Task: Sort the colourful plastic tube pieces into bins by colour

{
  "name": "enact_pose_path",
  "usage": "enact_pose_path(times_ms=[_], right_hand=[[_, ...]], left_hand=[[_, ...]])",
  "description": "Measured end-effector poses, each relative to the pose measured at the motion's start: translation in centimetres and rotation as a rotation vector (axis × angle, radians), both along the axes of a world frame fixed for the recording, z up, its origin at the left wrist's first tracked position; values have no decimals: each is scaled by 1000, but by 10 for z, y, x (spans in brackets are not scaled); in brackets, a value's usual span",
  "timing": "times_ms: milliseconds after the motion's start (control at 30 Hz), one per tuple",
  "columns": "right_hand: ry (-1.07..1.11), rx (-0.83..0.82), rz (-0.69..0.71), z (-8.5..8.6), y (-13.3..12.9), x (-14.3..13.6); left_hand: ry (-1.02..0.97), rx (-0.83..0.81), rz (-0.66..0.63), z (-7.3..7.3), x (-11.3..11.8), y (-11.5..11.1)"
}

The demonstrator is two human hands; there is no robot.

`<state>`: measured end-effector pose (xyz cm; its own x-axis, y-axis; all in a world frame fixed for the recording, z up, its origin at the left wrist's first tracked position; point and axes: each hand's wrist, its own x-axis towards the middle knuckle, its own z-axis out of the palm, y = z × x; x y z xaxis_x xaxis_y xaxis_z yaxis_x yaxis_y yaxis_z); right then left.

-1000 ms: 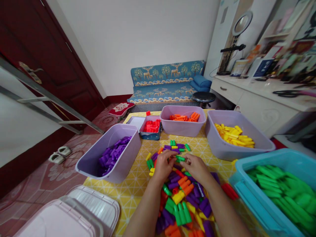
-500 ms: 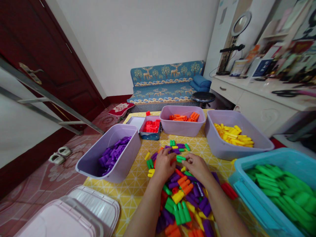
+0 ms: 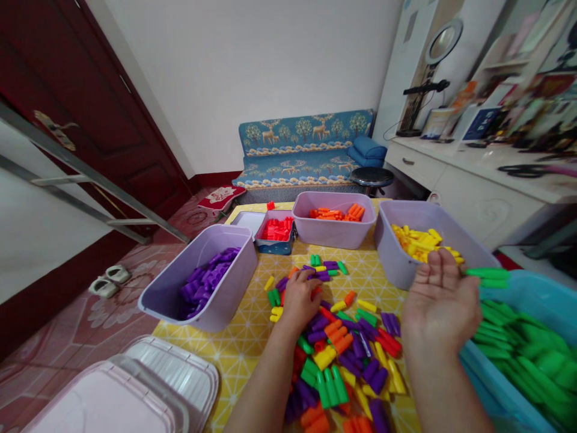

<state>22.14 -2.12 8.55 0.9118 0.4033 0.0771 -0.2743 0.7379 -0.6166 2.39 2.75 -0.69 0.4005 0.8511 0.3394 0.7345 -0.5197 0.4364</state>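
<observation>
My right hand [image 3: 439,300] is raised at the right with its palm turned up. A green toy block of joined rods [image 3: 487,277] sticks out between its thumb and fingers, over the rim of the turquoise bin [image 3: 536,285]. Green blocks [image 3: 527,355] fill much of that bin. My left hand [image 3: 301,299] rests on the far left part of a mixed heap of plastic blocks [image 3: 342,361]. Its fingers are apart and bent downward, with the tips partly hidden among the blocks. Purple, orange, yellow, red and green pieces make up the heap.
Around the heap stand a lilac bin [image 3: 238,300] of purple blocks, a small tin [image 3: 274,247] of red ones, a lilac bin [image 3: 333,233] of orange and another [image 3: 396,264] of yellow. Stacked lids [image 3: 112,397] lie front left on the yellow tablecloth [image 3: 246,361].
My right hand has swung right from the heap to the turquoise bin, carrying the green block and turning palm up. The left hand stays nearly where it was.
</observation>
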Motion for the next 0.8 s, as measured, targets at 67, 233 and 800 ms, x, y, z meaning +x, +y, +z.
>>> enact_pose_path(times_ms=[67,233,800], right_hand=[[47,-2,26,-4,1,4],[-57,-59,62,-11,2,1],[-1644,-962,551,-108,61,-22]], left_hand=[[4,1,0,0,0,0],[10,-9,-3,-1,1,0],[-19,-22,42,-6,0,0]])
